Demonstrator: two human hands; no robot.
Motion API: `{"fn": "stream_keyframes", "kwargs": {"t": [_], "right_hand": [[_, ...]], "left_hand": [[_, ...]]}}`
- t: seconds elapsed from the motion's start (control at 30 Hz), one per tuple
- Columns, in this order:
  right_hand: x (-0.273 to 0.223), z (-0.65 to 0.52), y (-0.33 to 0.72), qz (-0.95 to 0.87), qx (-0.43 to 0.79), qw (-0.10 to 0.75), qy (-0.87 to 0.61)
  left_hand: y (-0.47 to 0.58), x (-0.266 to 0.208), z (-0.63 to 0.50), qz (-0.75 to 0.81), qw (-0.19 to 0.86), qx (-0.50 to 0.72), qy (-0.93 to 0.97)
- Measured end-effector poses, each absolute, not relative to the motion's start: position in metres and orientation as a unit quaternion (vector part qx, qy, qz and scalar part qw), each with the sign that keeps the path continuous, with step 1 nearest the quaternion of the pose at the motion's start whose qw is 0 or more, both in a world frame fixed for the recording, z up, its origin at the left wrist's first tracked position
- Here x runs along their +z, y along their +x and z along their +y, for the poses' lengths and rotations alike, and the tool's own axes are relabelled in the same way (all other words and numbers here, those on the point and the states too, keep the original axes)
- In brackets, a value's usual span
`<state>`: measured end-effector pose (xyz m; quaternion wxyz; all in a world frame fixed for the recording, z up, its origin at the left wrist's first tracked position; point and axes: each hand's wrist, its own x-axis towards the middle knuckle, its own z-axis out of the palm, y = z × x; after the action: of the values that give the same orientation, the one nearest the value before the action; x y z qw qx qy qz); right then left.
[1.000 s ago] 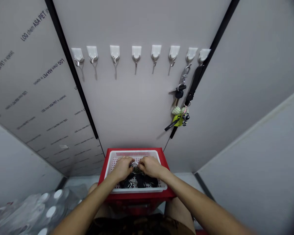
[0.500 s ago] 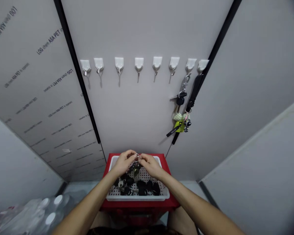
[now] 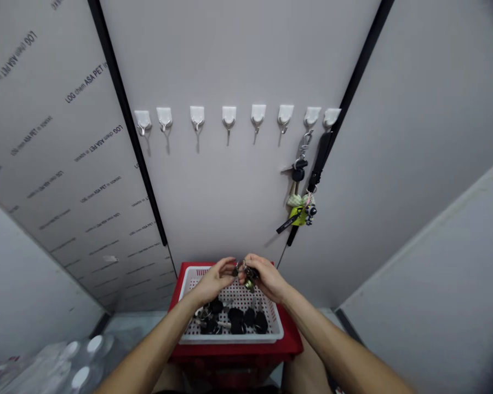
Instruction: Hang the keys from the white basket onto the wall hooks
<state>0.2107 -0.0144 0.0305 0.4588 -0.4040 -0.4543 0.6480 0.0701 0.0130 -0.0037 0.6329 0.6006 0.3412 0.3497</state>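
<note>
My left hand (image 3: 215, 278) and my right hand (image 3: 264, 275) meet just above a white perforated basket (image 3: 230, 338), both pinching one bunch of keys (image 3: 245, 273) lifted clear of it. Several black-headed keys (image 3: 234, 319) still lie in the basket, which rests on a red stool (image 3: 292, 340). On the wall above runs a row of white stick-on hooks (image 3: 229, 116). The two rightmost hooks are in use: a key bunch with a yellow tag (image 3: 299, 205) hangs from one, a black strap (image 3: 319, 156) from the other. The remaining hooks are bare.
Grey wall panels with black seams (image 3: 125, 126) enclose the spot on the left and right. Clear plastic bottles with white caps (image 3: 72, 364) lie at the lower left, near my left forearm. My knees are under the red stool.
Both hands came up out of the basket with a key bunch held between them. They now hold it above the basket's far rim. The view tilted down slightly.
</note>
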Motion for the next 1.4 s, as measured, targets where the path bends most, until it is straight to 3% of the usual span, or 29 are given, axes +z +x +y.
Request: {"fn": "stream_keyframes", "kwargs": {"t": [0.2,0.5,0.77,0.93,1.17,1.4], "right_hand": [[0.026,-0.018,0.214,-0.512,0.622,0.440,-0.397],[0.027,-0.019,0.223,-0.465,0.632,0.456,-0.420],[0.036,-0.014,0.218,-0.532,0.521,0.463,-0.481],[0.093,0.001,0.232,-0.556,0.430,0.546,-0.456],[0.196,0.031,0.245,-0.542,0.266,0.684,-0.409],[0.243,0.058,0.248,-0.460,0.184,0.757,-0.426]], "left_hand": [[0.080,0.000,0.006,0.398,0.660,0.306,0.558],[0.063,0.021,0.019,0.405,0.583,0.430,0.559],[0.070,0.036,0.015,0.395,0.521,0.448,0.610],[0.082,0.070,0.025,0.368,0.441,0.461,0.676],[0.115,0.165,0.043,0.328,0.226,0.495,0.772],[0.140,0.217,0.063,0.377,0.085,0.501,0.774]]}}
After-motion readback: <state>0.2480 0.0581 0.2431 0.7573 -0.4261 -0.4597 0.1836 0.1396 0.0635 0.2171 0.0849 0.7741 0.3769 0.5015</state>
